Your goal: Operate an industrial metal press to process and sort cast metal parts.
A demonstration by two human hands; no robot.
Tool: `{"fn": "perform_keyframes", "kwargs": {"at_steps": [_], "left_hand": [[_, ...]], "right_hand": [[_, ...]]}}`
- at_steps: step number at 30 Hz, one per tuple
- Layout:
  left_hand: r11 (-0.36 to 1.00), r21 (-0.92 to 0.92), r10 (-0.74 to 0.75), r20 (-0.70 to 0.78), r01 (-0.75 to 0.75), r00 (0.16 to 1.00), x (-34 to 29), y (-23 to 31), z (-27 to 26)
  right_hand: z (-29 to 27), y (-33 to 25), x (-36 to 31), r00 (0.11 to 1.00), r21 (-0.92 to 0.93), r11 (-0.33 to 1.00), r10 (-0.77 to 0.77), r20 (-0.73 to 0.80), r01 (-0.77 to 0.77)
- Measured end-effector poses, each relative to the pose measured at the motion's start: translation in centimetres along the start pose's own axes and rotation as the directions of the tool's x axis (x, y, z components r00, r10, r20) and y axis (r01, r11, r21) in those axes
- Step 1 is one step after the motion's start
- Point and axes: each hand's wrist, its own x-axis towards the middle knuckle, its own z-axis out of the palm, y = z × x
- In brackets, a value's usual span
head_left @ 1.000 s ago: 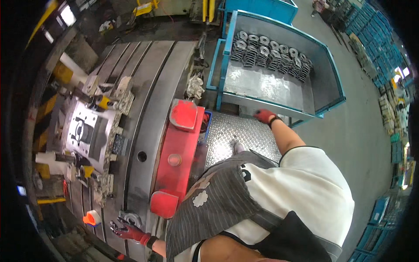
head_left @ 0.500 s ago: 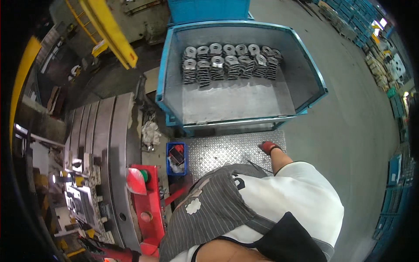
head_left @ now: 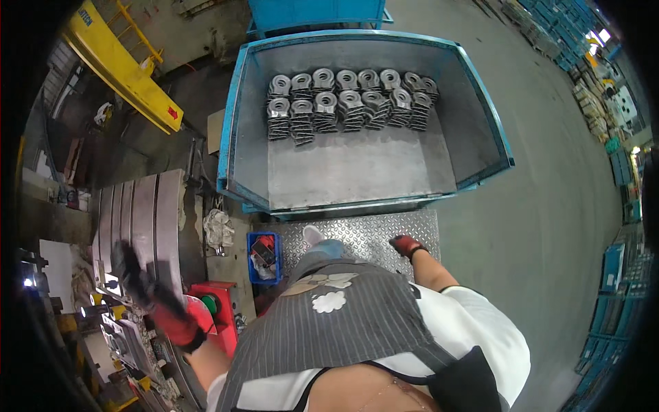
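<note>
My left hand (head_left: 152, 292), in a red glove with dark fingers, is raised over the machine side at left. It is blurred, but its fingers look stretched out with nothing visible in them. Close by are a slotted metal bed (head_left: 165, 220) and a red control stand (head_left: 223, 295) with a green button (head_left: 209, 304). My right hand (head_left: 408, 246), also in a red glove, hangs above the checkered metal floor plate (head_left: 371, 233). Its fingers are curled together, and no object shows in them. Ahead stands a blue metal bin (head_left: 364, 172) holding stacked ring-ended metal parts (head_left: 350, 110).
A small blue crate (head_left: 251, 264) with odds and ends stands by the machine. Light rags (head_left: 218, 230) lie beside the metal bed. A yellow beam (head_left: 123, 69) slants at upper left. Another blue bin (head_left: 316, 15) is behind the first. Blue racks (head_left: 607, 329) line the right.
My left hand has swung up and forward from the lower left edge. The view has turned, so the bin appears farther left. A foot now shows on the floor plate.
</note>
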Motion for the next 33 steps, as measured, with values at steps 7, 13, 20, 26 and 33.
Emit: {"fn": "perform_keyframes", "kwargs": {"at_steps": [7,13,20,26,33], "left_hand": [[0.863,-0.39,-0.179,0.356,0.32,0.917,0.7,-7.7,20.4],[0.382,-0.53,-0.248,0.73,0.757,0.637,-2.9,-15.7,37.6],[-0.308,-0.227,-0.36,0.927,0.924,0.108,-9.4,-25.9,50.9],[-0.564,-0.299,-0.579,0.807,0.77,-0.111,-8.5,-29.9,58.8],[-0.726,-0.579,-0.658,0.741,0.373,-0.13,-10.2,-33.4,68.6]], "right_hand": [[-7.4,-6.4,-0.5,0.984,0.053,0.996,0.082,-0.156,-0.075],[-13.1,-15.6,5.2,0.979,-0.032,0.994,-0.104,-0.175,0.1],[-20.1,-34.0,17.3,0.911,-0.235,0.912,-0.378,-0.163,0.337],[-22.3,-49.0,27.4,0.728,-0.417,0.728,-0.656,-0.197,0.544],[-19.5,-54.9,36.5,0.765,-0.803,0.5,-0.638,-0.087,0.325]]}}
